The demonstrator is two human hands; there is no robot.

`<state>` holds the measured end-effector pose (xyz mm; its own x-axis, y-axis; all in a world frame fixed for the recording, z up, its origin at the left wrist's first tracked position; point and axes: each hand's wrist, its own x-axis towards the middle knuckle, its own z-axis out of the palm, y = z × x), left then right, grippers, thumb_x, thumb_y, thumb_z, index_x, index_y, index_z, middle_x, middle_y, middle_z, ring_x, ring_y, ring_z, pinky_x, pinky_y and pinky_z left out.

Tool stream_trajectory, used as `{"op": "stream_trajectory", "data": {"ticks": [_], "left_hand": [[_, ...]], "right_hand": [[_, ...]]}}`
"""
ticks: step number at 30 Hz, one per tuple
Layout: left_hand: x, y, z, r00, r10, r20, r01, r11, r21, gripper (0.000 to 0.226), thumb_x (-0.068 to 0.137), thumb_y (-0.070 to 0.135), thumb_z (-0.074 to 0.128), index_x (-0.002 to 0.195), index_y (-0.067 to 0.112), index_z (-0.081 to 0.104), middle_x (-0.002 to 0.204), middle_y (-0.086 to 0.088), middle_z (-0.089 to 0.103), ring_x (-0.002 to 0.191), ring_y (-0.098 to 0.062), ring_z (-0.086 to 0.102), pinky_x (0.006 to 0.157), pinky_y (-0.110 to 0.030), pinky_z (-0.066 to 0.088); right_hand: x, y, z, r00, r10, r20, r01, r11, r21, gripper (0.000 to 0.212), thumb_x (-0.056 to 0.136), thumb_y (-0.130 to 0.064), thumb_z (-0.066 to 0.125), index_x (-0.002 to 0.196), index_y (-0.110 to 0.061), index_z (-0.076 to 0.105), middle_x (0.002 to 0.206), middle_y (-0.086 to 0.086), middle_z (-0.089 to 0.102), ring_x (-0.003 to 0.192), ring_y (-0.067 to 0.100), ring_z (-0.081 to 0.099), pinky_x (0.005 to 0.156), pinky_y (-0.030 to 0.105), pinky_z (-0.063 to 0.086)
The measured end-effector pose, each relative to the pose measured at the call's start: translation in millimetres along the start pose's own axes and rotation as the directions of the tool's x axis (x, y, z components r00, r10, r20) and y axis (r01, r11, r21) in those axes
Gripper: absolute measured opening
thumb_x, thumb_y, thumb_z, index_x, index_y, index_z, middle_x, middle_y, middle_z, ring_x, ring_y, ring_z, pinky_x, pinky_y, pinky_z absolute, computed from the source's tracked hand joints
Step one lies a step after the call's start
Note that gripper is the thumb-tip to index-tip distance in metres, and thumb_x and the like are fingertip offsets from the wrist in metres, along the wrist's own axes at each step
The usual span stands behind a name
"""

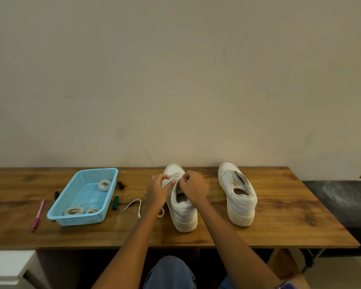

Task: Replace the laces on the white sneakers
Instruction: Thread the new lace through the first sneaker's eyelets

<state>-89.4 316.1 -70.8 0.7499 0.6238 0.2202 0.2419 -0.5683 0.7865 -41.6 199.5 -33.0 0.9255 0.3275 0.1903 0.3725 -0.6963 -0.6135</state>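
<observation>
— On the table [279,205], where are the hands?
— Both at the left sneaker [181,205]: left hand [157,189] and right hand [194,189] pinch its lace [176,177] (other sneaker [237,195] stands beside).

Plain beige plaster wall [175,69] fills most of the view, kinda scuffed with a few faint marks. Below it sits a long brown wood-grain table [279,205], pushed right against the wall. Dark grey floor [342,197] to the right, soft dim lighting overall.
</observation>
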Motion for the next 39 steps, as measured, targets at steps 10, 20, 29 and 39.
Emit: {"op": "stream_trajectory", "data": {"ticks": [10, 20, 29, 39], "left_hand": [[-7.6, 8.3, 2.6, 0.988, 0.148, 0.037, -0.152, 0.955, 0.253, 0.013, 0.095, 0.028, 0.05, 0.096, 0.02, 0.061, 0.099, 0.002, 0.064, 0.095, -0.016, 0.056, 0.089, -0.039, 0.046], [12.9, 25.7, -0.5, 0.935, -0.248, 0.252, 0.13, 0.904, 0.408, 0.03, 0.098, 0.022, 0.037, 0.099, 0.005, 0.062, 0.099, -0.015, 0.064, 0.095, -0.03, 0.062, 0.082, -0.039, 0.048], [9.8, 23.7, -5.1, 0.973, -0.137, 0.184, 0.063, 0.93, 0.362, 0.028, 0.096, 0.045, 0.044, 0.093, 0.021, 0.058, 0.096, -0.002, 0.065, 0.09, -0.023, 0.059, 0.089, -0.041, 0.047], [0.8, 32.5, -7.9, 0.972, 0.195, 0.128, -0.233, 0.769, 0.595, 0.019, 0.098, 0.022, 0.043, 0.101, 0.021, 0.062, 0.1, 0.0, 0.065, 0.096, -0.02, 0.056, 0.086, -0.034, 0.036]], "right_hand": [[-0.8, -6.1, -4.3, 0.998, -0.051, 0.038, 0.056, 0.992, -0.114, 0.026, 0.096, -0.018, 0.045, 0.114, -0.025, 0.063, 0.106, 0.005, 0.064, 0.089, 0.02, 0.061, 0.069, 0.028, 0.051], [-0.5, -8.9, -1.4, 0.992, -0.118, 0.053, 0.129, 0.949, -0.287, 0.024, 0.099, -0.019, 0.042, 0.119, -0.019, 0.055, 0.115, 0.008, 0.053, 0.104, 0.023, 0.05, 0.071, 0.026, 0.035], [1.4, -7.2, -1.3, 0.991, -0.115, 0.061, 0.127, 0.962, -0.241, 0.025, 0.096, -0.011, 0.046, 0.118, -0.017, 0.057, 0.116, 0.008, 0.053, 0.105, 0.023, 0.051, 0.073, 0.027, 0.039], [0.2, -6.1, -2.0, 0.992, -0.119, 0.041, 0.125, 0.97, -0.207, 0.025, 0.097, -0.015, 0.047, 0.12, -0.021, 0.057, 0.113, 0.007, 0.056, 0.098, 0.021, 0.055, 0.072, 0.026, 0.043]]}}
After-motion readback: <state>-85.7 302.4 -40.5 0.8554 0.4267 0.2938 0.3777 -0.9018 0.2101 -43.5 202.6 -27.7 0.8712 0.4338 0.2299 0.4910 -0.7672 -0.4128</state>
